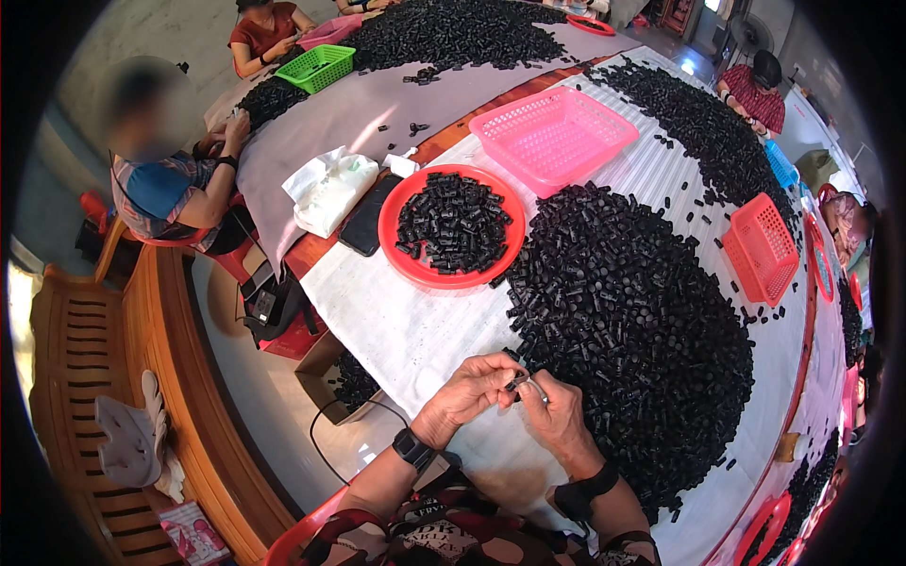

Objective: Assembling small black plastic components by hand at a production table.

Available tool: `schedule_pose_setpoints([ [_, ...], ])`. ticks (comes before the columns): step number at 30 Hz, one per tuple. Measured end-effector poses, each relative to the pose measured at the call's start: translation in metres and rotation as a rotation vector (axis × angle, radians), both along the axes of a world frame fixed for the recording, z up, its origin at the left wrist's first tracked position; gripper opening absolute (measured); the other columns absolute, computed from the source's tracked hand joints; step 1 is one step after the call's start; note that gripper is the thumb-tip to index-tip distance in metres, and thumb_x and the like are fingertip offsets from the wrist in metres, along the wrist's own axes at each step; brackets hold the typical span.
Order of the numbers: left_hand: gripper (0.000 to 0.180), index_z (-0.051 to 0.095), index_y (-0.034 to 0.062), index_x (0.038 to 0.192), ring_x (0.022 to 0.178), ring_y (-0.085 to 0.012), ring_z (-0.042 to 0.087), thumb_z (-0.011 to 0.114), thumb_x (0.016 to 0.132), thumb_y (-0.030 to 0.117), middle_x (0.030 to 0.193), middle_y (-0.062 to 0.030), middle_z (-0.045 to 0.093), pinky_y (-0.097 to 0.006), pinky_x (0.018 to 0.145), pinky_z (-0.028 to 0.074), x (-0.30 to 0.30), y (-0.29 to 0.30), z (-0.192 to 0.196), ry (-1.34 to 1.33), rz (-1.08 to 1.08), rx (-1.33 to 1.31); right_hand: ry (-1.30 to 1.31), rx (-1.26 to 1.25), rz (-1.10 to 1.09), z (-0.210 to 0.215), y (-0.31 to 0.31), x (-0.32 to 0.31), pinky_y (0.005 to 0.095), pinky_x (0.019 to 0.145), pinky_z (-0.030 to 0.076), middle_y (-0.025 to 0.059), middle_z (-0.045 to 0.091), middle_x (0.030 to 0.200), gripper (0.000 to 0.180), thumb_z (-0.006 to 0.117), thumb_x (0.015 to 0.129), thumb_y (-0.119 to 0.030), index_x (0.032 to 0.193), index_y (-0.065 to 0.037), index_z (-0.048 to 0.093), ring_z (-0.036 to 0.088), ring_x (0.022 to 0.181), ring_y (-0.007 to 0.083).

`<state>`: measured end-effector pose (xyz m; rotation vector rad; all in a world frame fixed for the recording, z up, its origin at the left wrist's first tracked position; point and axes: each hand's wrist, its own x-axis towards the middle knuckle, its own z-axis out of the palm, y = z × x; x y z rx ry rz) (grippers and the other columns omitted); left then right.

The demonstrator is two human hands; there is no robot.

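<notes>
My left hand [470,389] and my right hand [557,417] meet at the near edge of the black heap. Between their fingertips is a small black cylindrical piece [515,383], pinched by the left fingers. The right thumb and fingers are closed against the same piece; whether they grip anything else is hidden. Just beyond and to the right lies a large heap of similar black pieces [623,302]. Farther left, a red round tray [385,236] holds more black pieces [453,222].
Behind the tray stands a pink basket [557,132]; a coral basket [761,247] is at right. A dark phone [366,222] and white tissue pack [328,191] lie left. A cardboard box [321,377] with black pieces sits below the table edge. Several people work around the tables.
</notes>
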<state>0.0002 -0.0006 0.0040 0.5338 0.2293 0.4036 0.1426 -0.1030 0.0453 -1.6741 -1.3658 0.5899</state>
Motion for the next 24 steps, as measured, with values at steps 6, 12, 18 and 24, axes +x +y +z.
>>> schedule_pose_setpoints([
  [6,0.021,0.06,-0.0046,0.106,0.066,-0.0114,0.059,0.056,0.093,0.012,0.088,-0.0084,0.063,-0.024,0.058,0.05,0.0004,-0.0005,0.0007,0.003,0.013,-0.01,0.053,0.06,-0.034,0.0019,0.0012,-0.0011,0.0382,0.05,0.045,0.0162,0.058,0.064,0.026,0.056,0.091,-0.023,0.075,-0.003,0.055,0.06,0.057,0.0345],
  [12,0.021,0.06,-0.0046,0.106,0.066,-0.0115,0.059,0.057,0.093,0.012,0.088,-0.0083,0.063,-0.024,0.059,0.051,0.0001,-0.0003,0.0005,-0.006,0.012,-0.017,0.021,0.027,-0.023,0.0035,0.0005,-0.0004,0.0385,0.049,0.045,0.0167,0.058,0.064,0.026,0.056,0.091,-0.022,0.075,-0.002,0.054,0.06,0.057,0.0348],
  [18,0.021,0.06,-0.0042,0.106,0.065,-0.0115,0.06,0.057,0.093,0.013,0.088,-0.0081,0.064,-0.024,0.059,0.051,0.0015,-0.0005,-0.001,0.004,0.004,0.005,0.049,0.034,-0.035,-0.0003,0.0007,-0.0008,0.0383,0.049,0.045,0.0166,0.058,0.063,0.026,0.057,0.091,-0.022,0.074,-0.003,0.054,0.06,0.057,0.0351],
  [24,0.024,0.059,-0.007,0.103,0.067,-0.0139,0.058,0.06,0.091,0.013,0.089,-0.0111,0.063,-0.025,0.061,0.047,0.0007,0.0002,0.002,0.009,0.028,-0.017,0.025,0.016,-0.034,0.0015,0.0001,-0.0005,0.0382,0.049,0.046,0.0162,0.058,0.064,0.025,0.057,0.091,-0.022,0.075,-0.003,0.054,0.061,0.057,0.0348],
])
